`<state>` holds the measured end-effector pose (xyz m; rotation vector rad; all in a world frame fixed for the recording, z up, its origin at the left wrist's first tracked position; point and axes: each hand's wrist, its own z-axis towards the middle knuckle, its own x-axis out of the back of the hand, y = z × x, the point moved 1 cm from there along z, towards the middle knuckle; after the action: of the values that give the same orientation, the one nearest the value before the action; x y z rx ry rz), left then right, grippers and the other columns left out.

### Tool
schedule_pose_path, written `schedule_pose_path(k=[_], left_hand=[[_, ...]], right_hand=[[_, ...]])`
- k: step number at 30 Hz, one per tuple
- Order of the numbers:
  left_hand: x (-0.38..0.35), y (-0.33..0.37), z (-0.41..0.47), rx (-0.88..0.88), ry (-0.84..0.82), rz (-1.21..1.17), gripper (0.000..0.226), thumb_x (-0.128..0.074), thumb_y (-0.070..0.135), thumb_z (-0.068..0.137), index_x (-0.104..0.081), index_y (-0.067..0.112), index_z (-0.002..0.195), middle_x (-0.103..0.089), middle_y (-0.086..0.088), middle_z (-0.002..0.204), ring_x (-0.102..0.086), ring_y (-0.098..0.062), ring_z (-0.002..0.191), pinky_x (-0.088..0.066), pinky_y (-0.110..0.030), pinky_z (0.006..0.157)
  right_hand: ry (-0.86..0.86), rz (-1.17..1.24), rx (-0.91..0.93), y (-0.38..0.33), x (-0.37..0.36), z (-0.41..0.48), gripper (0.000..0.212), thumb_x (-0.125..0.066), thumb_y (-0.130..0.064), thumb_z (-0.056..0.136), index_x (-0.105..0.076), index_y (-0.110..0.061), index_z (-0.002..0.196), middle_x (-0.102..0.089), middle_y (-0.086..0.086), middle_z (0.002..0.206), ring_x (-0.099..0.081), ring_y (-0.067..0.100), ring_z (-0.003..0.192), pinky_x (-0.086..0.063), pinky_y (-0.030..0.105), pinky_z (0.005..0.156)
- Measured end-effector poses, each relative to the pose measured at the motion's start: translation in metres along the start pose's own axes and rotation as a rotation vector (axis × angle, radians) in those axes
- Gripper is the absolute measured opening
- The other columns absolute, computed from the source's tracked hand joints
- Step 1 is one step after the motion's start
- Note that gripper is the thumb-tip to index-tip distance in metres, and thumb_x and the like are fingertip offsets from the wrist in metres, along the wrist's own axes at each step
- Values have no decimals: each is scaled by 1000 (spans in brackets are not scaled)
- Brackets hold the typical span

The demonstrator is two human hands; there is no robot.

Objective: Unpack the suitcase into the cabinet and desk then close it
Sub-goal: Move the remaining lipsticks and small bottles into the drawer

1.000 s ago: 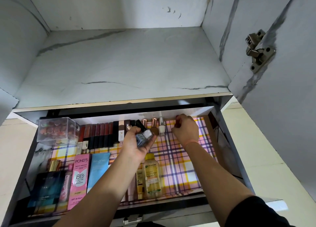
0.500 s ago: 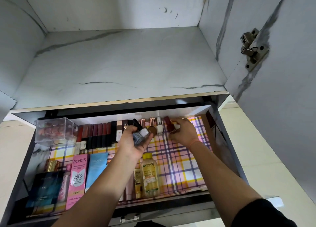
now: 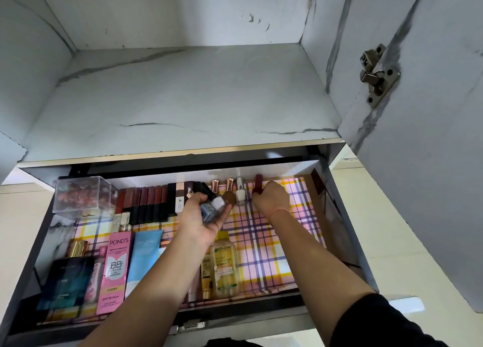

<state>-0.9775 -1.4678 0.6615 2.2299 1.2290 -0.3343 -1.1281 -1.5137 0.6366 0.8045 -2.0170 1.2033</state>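
An open drawer [image 3: 316, 226] lined with pink plaid paper sits below a bare marble-patterned cabinet shelf [image 3: 183, 98]. My left hand [image 3: 203, 218] is palm up over the drawer's middle, closed on several small nail polish bottles [image 3: 213, 206], blue and pale ones showing. My right hand [image 3: 271, 197] is at the drawer's back wall, fingers on a dark red nail polish bottle [image 3: 258, 186] standing at the right end of a row. A white bottle [image 3: 241, 193] and rose-gold capped bottles [image 3: 229, 187] stand just left of it. The suitcase is out of view.
Lipsticks [image 3: 149, 201] line the back left beside a clear plastic box [image 3: 83, 193]. Pond's tube [image 3: 115, 268], blue tube [image 3: 143, 257], dark perfume box [image 3: 65, 284] and Garnier bottle [image 3: 224, 260] lie at the front. The cabinet door [image 3: 423, 163] with its hinge [image 3: 376, 74] hangs open at right.
My right hand moved the dark red bottle from the drawer's right part to the back row and set it upright beside the white bottle. My left hand stayed put with its bottles.
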Motion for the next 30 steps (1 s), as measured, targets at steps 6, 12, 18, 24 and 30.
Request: schedule_pose_path(k=[6, 12, 18, 24, 30], left_hand=[[2, -1, -1, 17, -4, 33, 27, -53, 9, 92, -49, 2, 118, -61, -23, 98, -64, -35, 83, -58, -47, 60], [2, 11, 3, 35, -22, 13, 31, -54, 11, 92, -49, 4, 122, -60, -23, 106, -63, -36, 89, -57, -50, 65], [4, 16, 0, 72, -35, 27, 18, -53, 10, 93, -50, 3, 109, -60, -22, 98, -62, -35, 85, -59, -48, 65], [7, 10, 4, 60, -1, 15, 22, -54, 9, 91, -51, 2, 113, -60, -23, 107, -63, -37, 89, -59, -48, 59], [5, 6, -3, -34, 40, -90, 15, -53, 11, 93, -54, 2, 105, -62, -23, 107, -63, -36, 93, -58, -50, 61]], right_hand=[[102, -33, 1, 21, 6, -4, 42, -67, -26, 85, -50, -7, 120, -61, 11, 111, -61, 28, 104, -50, 34, 83], [99, 86, 58, 11, -3, -8, 39, -65, -24, 88, -56, -13, 124, -60, 9, 118, -58, 27, 109, -48, 35, 92], [41, 50, 113, 11, -4, -12, 41, -61, -5, 84, -62, -17, 123, -67, 7, 115, -59, 25, 109, -47, 31, 93], [64, 43, 186, 13, -13, -11, 38, -61, -8, 85, -62, -17, 123, -66, 6, 115, -60, 24, 108, -46, 30, 94], [4, 42, 294, 16, -11, 1, 45, -68, -13, 82, -57, -18, 126, -61, 7, 119, -56, 23, 112, -43, 30, 97]])
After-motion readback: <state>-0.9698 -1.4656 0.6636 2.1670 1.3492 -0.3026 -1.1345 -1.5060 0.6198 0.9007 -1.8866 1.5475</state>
